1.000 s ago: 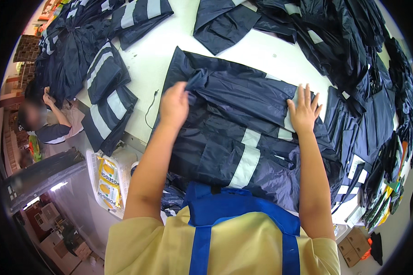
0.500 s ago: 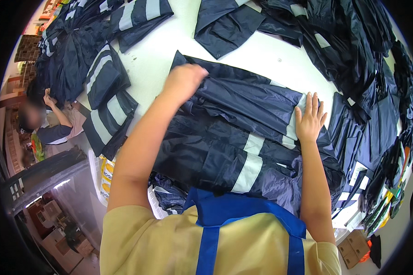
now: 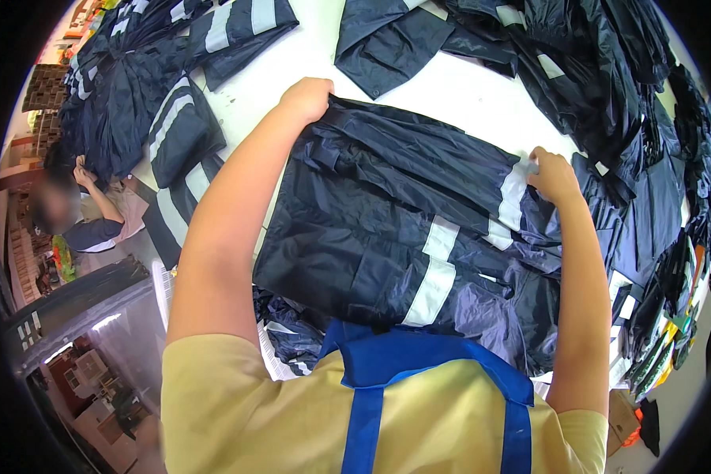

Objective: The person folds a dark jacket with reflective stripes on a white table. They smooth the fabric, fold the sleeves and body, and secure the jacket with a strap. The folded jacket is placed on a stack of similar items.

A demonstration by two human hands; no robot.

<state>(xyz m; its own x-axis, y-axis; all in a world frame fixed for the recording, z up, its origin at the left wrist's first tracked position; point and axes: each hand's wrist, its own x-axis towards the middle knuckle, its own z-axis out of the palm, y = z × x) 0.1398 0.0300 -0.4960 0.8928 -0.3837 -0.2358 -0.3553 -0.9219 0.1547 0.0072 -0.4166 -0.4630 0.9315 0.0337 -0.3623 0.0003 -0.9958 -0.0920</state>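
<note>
A dark navy garment (image 3: 347, 229) of thin, shiny fabric with pale reflective bands lies spread before me on a white table (image 3: 261, 110). Its far left corner is pinched in my left hand (image 3: 306, 100), fingers closed round the edge. My right hand (image 3: 554, 177) grips the garment's far edge on the right, beside a reflective band (image 3: 513, 193). Between my hands the far edge runs fairly straight, with soft creases below it. The fingertips of both hands are partly hidden.
Dark garments with pale bands lie at the far left (image 3: 186, 126), far middle (image 3: 391, 47) and in a big heap on the right (image 3: 640, 158). More dark fabric sits in a white basket (image 3: 272, 355) near my body. Another person (image 3: 99, 213) is at the left.
My left hand has moved up and taken the garment's far left corner. My right hand, flat on the fabric before, has shifted right and closed on the far edge.
</note>
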